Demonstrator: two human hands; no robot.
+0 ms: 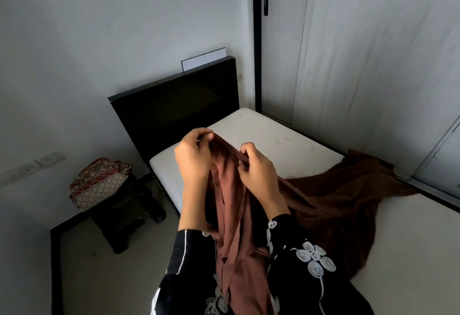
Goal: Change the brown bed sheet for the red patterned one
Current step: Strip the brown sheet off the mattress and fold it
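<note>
Left hand (pixel 193 155) and right hand (pixel 256 167) both pinched closed on the top edge of the brown bed sheet (pixel 231 202), raised at centre frame. Remainder of sheet trailing toward 4 o'clock across the bare white mattress (pixel 268 135). Red patterned sheet (pixel 99 182) folded on a dark stool (pixel 124 217) at 9 o'clock, beside the black headboard (pixel 174 105).

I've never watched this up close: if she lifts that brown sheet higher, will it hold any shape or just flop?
Probably flop: the brown sheet hangs in loose folds from the left hand and right hand. It looks light, pinched by fingertips alone. The part pooled on the mattress would likely drag along.
</note>
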